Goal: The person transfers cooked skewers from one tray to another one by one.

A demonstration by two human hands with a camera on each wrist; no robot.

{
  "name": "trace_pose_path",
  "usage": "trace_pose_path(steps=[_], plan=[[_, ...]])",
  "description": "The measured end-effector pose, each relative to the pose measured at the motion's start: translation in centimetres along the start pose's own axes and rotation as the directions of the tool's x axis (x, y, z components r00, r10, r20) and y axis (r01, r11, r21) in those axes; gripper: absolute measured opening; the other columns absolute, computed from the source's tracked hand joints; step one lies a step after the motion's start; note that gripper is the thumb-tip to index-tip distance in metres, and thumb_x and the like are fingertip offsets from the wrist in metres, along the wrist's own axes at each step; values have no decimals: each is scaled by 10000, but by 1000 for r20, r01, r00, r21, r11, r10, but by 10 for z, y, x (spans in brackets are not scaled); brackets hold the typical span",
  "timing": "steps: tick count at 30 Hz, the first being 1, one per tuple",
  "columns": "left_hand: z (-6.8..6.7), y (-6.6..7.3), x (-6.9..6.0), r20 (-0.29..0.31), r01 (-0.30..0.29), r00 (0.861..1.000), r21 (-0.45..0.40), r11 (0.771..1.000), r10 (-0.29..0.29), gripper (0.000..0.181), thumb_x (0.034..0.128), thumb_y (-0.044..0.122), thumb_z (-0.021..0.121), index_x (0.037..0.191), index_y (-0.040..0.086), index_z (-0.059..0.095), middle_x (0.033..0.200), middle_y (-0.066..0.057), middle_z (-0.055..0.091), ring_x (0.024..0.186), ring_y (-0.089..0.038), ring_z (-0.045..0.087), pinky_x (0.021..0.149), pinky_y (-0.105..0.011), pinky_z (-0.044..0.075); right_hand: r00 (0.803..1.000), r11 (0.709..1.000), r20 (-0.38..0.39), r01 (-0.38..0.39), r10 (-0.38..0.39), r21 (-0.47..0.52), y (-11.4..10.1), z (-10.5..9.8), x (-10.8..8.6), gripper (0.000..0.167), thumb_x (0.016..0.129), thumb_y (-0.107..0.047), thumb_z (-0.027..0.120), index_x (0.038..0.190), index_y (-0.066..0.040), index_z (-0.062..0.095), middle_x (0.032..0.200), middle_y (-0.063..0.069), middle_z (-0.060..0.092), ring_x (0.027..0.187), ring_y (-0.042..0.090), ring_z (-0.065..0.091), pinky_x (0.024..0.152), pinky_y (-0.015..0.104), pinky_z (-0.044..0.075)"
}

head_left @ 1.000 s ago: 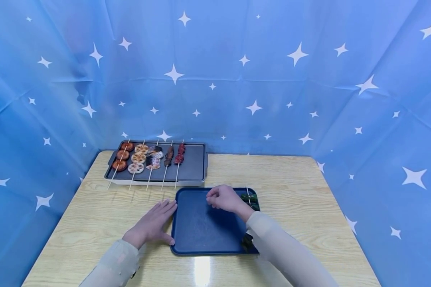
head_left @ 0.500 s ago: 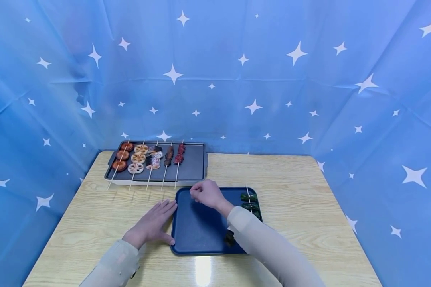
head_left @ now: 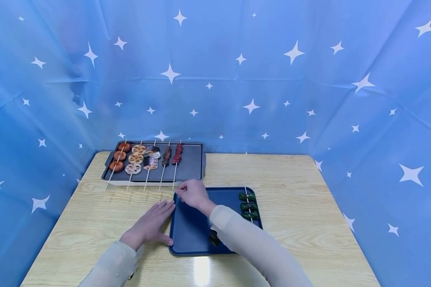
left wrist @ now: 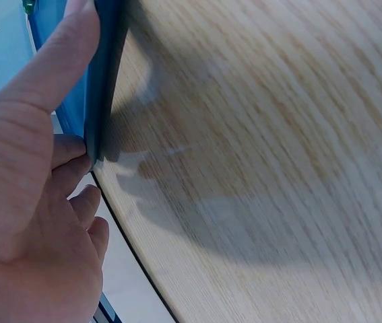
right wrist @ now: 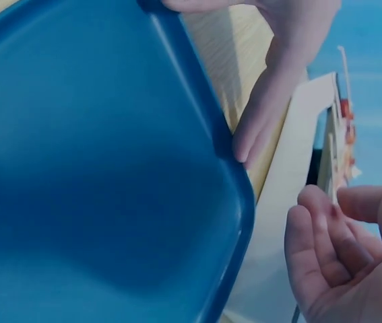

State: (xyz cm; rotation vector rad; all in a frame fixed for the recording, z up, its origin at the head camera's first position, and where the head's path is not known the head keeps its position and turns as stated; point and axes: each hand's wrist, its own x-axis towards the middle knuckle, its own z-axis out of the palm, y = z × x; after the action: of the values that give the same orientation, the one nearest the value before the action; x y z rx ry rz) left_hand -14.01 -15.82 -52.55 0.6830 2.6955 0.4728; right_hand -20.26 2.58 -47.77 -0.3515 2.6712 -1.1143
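Observation:
My left hand (head_left: 149,224) rests along the left side of a blue tray (head_left: 188,235), fingers extended; in the left wrist view its thumb (left wrist: 59,57) lies against the tray's rim. My right hand (head_left: 194,194) is above the tray's far left corner, its fingers bent and the thumb close to the fingertips. Nothing shows in its grasp. Just beyond those fingertips is the stick end of a red meat skewer (head_left: 178,153), which lies on a dark grill plate (head_left: 192,161). A skewer of green pieces (head_left: 249,206) lies on the tray's right side, partly behind my right sleeve.
Left of the red meat on the grill plate lie a brown meat skewer (head_left: 167,155), a fish-like skewer (head_left: 151,160), a lotus root skewer (head_left: 135,158) and a skewer of round brown slices (head_left: 120,155). Their sticks overhang the front edge. A blue star curtain (head_left: 215,95) surrounds the wooden table (head_left: 291,191).
My right hand has moved left across the tray toward the grill plate, uncovering more of the green skewer. The left hand has stayed at the tray's side.

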Motion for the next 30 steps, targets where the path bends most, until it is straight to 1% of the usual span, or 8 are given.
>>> trace_pose_path(steps=[4,9,14,16,21,25,28,30], plan=[[0,-1,-1,0,-5,1000,1,1000,5,1145,639,590,821,1511,40,325,1607,-104,275,1500,-346,198,1242,-508,170,1000,1000,-10,2,-2,-5,-6,3,4,222,968,-239,604,909,-105,772,659,-36,686,567,37,588,550,190,474],[0,-1,-1,-8,-30,1000,5,1000,30,1143,643,594,815,1504,17,331,1599,-129,286,1493,-363,206,1237,-516,176,999,999,-24,-40,40,8,-11,5,9,209,965,-252,608,888,-146,772,677,-12,709,569,36,598,555,199,476],[0,-2,-1,-10,-33,999,8,999,33,1145,642,604,809,1508,29,328,1601,-113,288,1495,-350,210,1237,-509,181,996,996,-43,-80,81,31,-12,7,13,251,968,-277,603,846,-133,769,679,-14,708,566,33,608,555,201,487],[1,-3,-1,-8,-26,1000,11,1000,26,1149,640,613,806,1513,42,324,1604,-97,284,1498,-338,207,1239,-504,179,995,996,-48,-83,85,39,-13,8,14,264,967,-279,605,839,-118,770,663,-17,699,554,38,607,556,199,490],[3,-4,0,-7,-17,1000,16,1000,17,1158,636,624,802,1519,56,314,1610,-80,274,1503,-327,199,1242,-500,176,993,992,-53,-101,105,77,-16,10,17,254,960,-277,621,855,-99,768,701,31,723,536,49,612,525,192,505],[3,-5,0,-9,-20,1000,10,1000,20,1154,637,610,809,1517,50,316,1608,-89,278,1501,-334,198,1240,-504,178,991,988,-54,-116,123,105,-17,12,20,249,955,-249,631,815,-86,757,734,77,739,522,67,625,508,191,517],[3,-5,-1,-11,-23,1000,5,1000,23,1151,640,605,810,1516,46,316,1607,-91,280,1501,-337,200,1239,-507,179,991,989,-61,-113,119,99,-17,13,23,243,950,-223,637,798,-74,756,715,72,737,505,67,622,533,201,533],[2,-5,-1,-13,-23,1000,2,1000,23,1152,643,607,807,1519,48,311,1609,-87,274,1502,-336,196,1241,-507,174,991,990,-65,-110,116,85,-17,13,25,240,947,-219,641,802,-70,762,679,40,725,501,61,617,585,205,540]])
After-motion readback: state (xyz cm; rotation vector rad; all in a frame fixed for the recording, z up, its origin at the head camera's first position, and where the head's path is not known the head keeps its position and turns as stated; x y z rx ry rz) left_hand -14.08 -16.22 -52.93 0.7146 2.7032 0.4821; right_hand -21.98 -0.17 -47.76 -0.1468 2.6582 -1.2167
